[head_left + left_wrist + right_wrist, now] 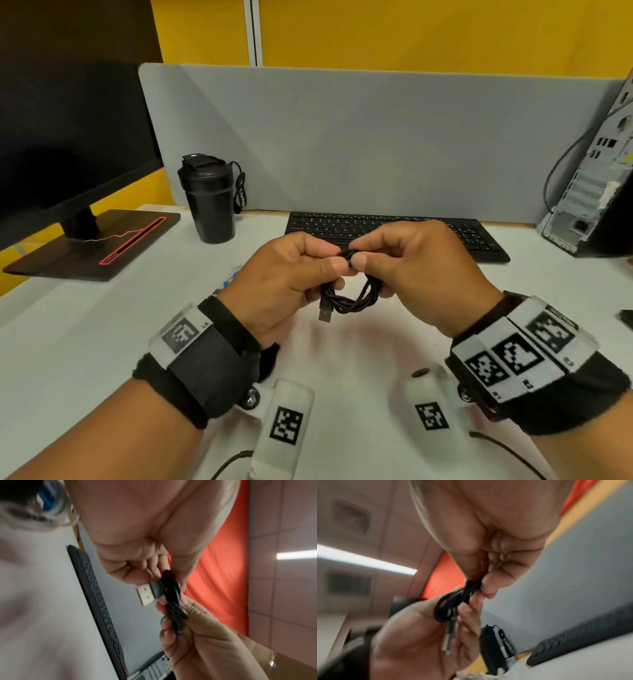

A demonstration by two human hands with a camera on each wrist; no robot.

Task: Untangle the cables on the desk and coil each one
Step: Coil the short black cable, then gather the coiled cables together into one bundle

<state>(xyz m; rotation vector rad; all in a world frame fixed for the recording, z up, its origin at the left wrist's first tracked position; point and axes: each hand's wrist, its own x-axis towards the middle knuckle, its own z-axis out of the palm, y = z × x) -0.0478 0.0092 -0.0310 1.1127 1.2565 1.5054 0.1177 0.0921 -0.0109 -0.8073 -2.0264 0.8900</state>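
A black USB cable (352, 301) is wound into a small coil and held above the white desk (85, 342) between both hands. My left hand (287, 281) pinches the coil's top with thumb and curled fingers. Thumb and forefinger of my right hand (404, 270) pinch the same spot from the right. The cable's silver USB plug (325, 313) hangs from the coil's lower left. In the left wrist view the USB plug (145, 595) sticks out beside the black cable (173, 601). The right wrist view shows the coiled cable (453, 603), blurred, between both hands.
A black keyboard (394, 229) lies just beyond the hands. A black shaker bottle (209, 198) stands at the back left, beside a monitor (68, 137) on its dark base. A computer tower (596, 178) stands at the right. A grey divider panel (342, 137) closes the back. Pale cables (34, 511) lie left of my left hand.
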